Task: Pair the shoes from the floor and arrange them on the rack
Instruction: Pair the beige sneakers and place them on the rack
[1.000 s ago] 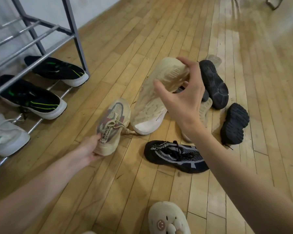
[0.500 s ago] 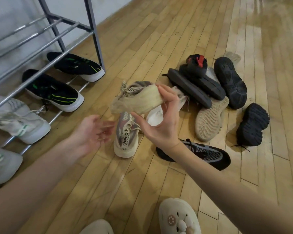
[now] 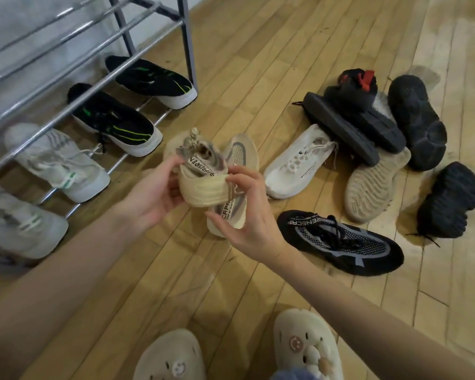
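A: Starting at the grey metal-bar shoe rack (image 3: 99, 86), what sits on it?

B: On its lowest bars, a pair of pale grey mesh trainers with green marks (image 3: 58, 163) and, further along, a pair of black knit trainers with green stripes and white soles (image 3: 115, 124). The upper bars that show carry nothing.

A: And the hands?

B: Just right of the rack, above the wooden plank floor (image 3: 258, 50), the left hand (image 3: 148, 198) and right hand (image 3: 247, 215) both curl their fingers round one beige knit trainer with a lettered strap (image 3: 203, 185), its heel toward the camera. Its twin, a second beige knit trainer (image 3: 237, 165), lies on the floor right behind it, partly hidden.

A: So which step is this?

B: Pairing the beige two, I'd judge. The next move calls for freeing one hand to gather the twin, then setting both side by side on a bare stretch of rack.

A: What's left further right of the rack?

B: A white lace-up trainer (image 3: 294, 165), a black patterned knit trainer with black laces (image 3: 343, 242), and a heap of dark shoes (image 3: 381, 119) with a tan sole (image 3: 368, 187) turned up, all unsorted.
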A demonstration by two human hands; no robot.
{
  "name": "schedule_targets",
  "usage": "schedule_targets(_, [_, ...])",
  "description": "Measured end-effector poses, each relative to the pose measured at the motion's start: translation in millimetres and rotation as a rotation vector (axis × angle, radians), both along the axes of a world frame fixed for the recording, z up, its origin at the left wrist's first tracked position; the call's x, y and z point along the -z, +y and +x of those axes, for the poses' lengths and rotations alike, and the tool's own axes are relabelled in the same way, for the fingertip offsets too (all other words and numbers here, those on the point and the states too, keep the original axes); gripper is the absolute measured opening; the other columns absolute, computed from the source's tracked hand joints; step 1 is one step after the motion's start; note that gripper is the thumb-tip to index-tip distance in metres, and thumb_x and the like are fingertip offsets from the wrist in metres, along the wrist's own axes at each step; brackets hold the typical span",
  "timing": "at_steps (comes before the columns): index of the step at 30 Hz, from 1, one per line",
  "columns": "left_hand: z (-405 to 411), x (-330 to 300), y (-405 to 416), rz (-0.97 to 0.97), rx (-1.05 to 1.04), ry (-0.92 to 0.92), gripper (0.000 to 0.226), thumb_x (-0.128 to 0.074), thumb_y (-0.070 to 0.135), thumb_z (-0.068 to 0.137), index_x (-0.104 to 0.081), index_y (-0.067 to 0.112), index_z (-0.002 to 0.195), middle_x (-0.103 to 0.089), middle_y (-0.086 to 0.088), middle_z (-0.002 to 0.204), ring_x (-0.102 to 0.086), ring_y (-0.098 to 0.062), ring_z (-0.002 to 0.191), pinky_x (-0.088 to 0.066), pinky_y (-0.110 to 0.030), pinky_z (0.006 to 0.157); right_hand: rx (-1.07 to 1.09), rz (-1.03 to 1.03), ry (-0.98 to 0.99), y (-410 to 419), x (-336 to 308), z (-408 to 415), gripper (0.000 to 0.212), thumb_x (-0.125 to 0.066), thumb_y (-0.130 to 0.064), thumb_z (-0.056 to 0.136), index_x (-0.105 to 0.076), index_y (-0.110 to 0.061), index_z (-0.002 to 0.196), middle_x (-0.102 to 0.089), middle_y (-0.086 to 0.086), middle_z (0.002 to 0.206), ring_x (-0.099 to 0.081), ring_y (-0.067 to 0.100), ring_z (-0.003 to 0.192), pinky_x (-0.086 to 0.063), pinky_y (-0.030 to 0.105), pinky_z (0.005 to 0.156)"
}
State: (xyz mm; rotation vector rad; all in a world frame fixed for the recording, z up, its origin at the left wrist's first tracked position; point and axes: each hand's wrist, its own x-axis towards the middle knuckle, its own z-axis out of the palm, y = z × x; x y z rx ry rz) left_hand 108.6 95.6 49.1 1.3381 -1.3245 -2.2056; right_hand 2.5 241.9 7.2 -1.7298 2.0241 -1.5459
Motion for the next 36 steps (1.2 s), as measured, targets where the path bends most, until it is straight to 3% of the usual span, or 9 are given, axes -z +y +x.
schedule_targets(2, [12.2,10.3,-7.0,-0.061,-0.006,-0.023,0.035,-0.058,0.031,0.09,-0.064,0.008,0.116,-0.071,-0.009,0.104,-0.064,-0.017,0.086,-0.052,-0.029,0.073,-0.013,0.061,0.028,6.9,6.4,1.6,0.05,-0.069,-0.019,0.088,-0.047,0.012,0.12,-0.049,0.022,0.126,-0.048,0.028,0.122,-0.041,0.028,0.105])
schedule_targets(5, [33.0,25.5,-15.8,-0.087,-0.085,-0.089,0.043,-0.06,0.015,0.086,-0.054,0.008,0.128,-0.068,-0.01,0.111,-0.065,-0.018,0.089,-0.054,-0.029,0.067,0.159,0.219,0.033,12.8,22.0,8.4,0.047,-0.059,-0.029,0.092,-0.047,0.004,0.123,-0.049,0.016,0.124,-0.047,0.028,0.12,-0.045,0.039,0.1])
schedule_targets(8, [47.4,35.6,-15.7,-0.099,-0.092,-0.133,0.053,-0.06,0.009,0.079,-0.049,0.013,0.131,-0.067,-0.01,0.115,-0.064,-0.017,0.089,-0.05,-0.031,0.068,0.46,0.569,0.024,6.4,33.9,17.3,0.085,-0.056,-0.059,0.076,-0.035,-0.003,0.137,-0.043,0.016,0.128,-0.04,0.031,0.121,-0.039,0.041,0.103])
schedule_targets(11, [56.5,40.9,-9.2,-0.093,-0.077,-0.147,0.049,-0.059,0.006,0.081,-0.051,0.014,0.128,-0.068,-0.013,0.111,-0.063,-0.02,0.09,-0.049,-0.037,0.077,0.47,0.83,-0.102,-8.7,37.8,19.5,0.122,-0.065,-0.07,0.064,-0.004,-0.008,0.15,-0.033,0.021,0.135,-0.031,0.036,0.127,-0.029,0.042,0.11])
schedule_targets(17, [66.6,36.9,-10.0,-0.116,-0.085,-0.109,0.062,-0.061,0.012,0.067,-0.055,0.021,0.128,-0.072,-0.001,0.098,-0.065,-0.018,0.087,-0.05,-0.041,0.083,0.394,0.988,-0.101,-34.3,42.0,19.4,0.122,-0.07,-0.06,0.072,0.008,-0.011,0.152,-0.025,0.027,0.142,-0.031,0.042,0.129,-0.029,0.045,0.108])
schedule_targets(21, [71.1,26.0,-11.7,-0.174,-0.031,-0.083,0.052,-0.055,0.003,0.082,-0.053,0.021,0.13,-0.071,-0.001,0.105,-0.066,-0.016,0.09,-0.051,-0.026,0.066,0.401,0.81,-0.42,-35.9,32.8,11.7,0.104,-0.064,-0.052,0.072,-0.004,-0.022,0.152,-0.029,0.018,0.144,-0.026,0.037,0.132,-0.026,0.048,0.109])
schedule_targets(25, [63.8,4.3,-11.1,-0.282,0.01,-0.101,0.058,-0.057,0.005,0.078,-0.052,0.027,0.131,-0.072,-0.001,0.11,-0.068,-0.021,0.101,-0.054,-0.035,0.079,0.448,0.504,-0.734,-38.1,15.4,-6.6,0.091,-0.058,-0.058,0.068,-0.022,-0.032,0.147,-0.047,0.004,0.139,-0.042,0.029,0.129,-0.038,0.051,0.108])
schedule_targets(32, [33.8,-61.9,-27.7,-0.377,-0.026,-0.121,0.041,-0.057,0.006,0.081,-0.062,0.023,0.119,-0.072,-0.007,0.106,-0.068,-0.023,0.099,-0.055,-0.042,0.089,0.401,0.33,-0.613,-49.0,-47.5,-35.8,0.06,-0.066,-0.043,0.071,-0.044,-0.031,0.126,-0.059,-0.015,0.108,-0.054,0.014,0.106,-0.049,0.04,0.093])
schedule_targets(36, [26.0,-95.8,-44.2,-0.317,-0.124,-0.025,0.026,-0.047,0.002,0.091,-0.06,0.009,0.112,-0.069,-0.005,0.087,-0.066,-0.011,0.07,-0.052,-0.02,0.053,0.315,0.326,-0.589,-76.6,-85.0,-47.1,0.054,-0.066,-0.055,0.065,-0.046,-0.044,0.114,-0.064,-0.011,0.109,-0.059,0.022,0.108,-0.054,0.048,0.088])
